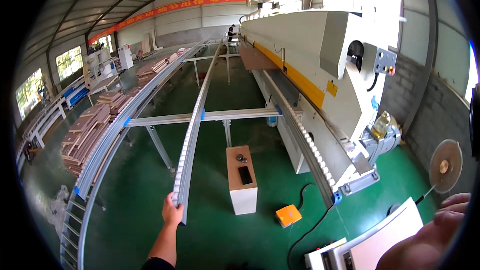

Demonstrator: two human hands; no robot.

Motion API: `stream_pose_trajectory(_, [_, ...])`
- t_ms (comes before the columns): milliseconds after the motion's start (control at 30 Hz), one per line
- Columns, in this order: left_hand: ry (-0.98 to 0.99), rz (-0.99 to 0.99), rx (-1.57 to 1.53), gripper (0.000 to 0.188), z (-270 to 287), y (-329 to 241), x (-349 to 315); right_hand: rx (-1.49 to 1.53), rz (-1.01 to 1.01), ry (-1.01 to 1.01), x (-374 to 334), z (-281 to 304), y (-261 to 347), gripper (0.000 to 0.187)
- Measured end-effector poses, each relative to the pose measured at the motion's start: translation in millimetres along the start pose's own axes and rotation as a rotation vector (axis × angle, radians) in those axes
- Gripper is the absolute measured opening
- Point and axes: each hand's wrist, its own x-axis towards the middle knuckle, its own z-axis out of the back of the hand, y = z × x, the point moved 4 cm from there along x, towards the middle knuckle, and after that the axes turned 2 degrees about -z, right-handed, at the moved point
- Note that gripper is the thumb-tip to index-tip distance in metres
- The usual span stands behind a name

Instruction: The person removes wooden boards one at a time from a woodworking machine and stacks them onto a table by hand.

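Observation:
My left hand [171, 212] grips the near end of a long metal roller rail [191, 132] with a row of white rollers along it. Its fingers curl over the rail's tip. At the lower right edge my right hand [450, 215] is raised close to the camera, its fingers bent and pressed together. The inside of that hand is hidden. Beyond the rails, a brown panel [257, 59] lies at the side of a long white and yellow machine [305, 55]. No panel is on the near part of the gripped rail.
A small cabinet [243, 197] bearing a phone [245, 175] stands right of the rail. An orange box [288, 215] with a black cable sits on the floor. Brown boards [87, 130] are stacked at left. A fan [445, 166] stands right; a person [231, 32] stands far off.

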Motion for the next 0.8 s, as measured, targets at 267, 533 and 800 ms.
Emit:
stream_pose_trajectory(267, [-0.06, 0.016, 0.029, 0.06, 18, 16, -12, -0.117, -0.688, 0.092, -88, -48, -71, 0.015])
stream_pose_trajectory(533, [-0.033, -0.009, 0.035, 0.058, 9, 0, -4, -0.256, -1.265, 0.849, -353, -44, -71, 0.041])
stream_pose_trajectory(800, [0.086, 0.005, 0.161, 0.064, 6, 11, -1, -0.658, -1.382, 0.695, -463, -22, -55, 0.025])
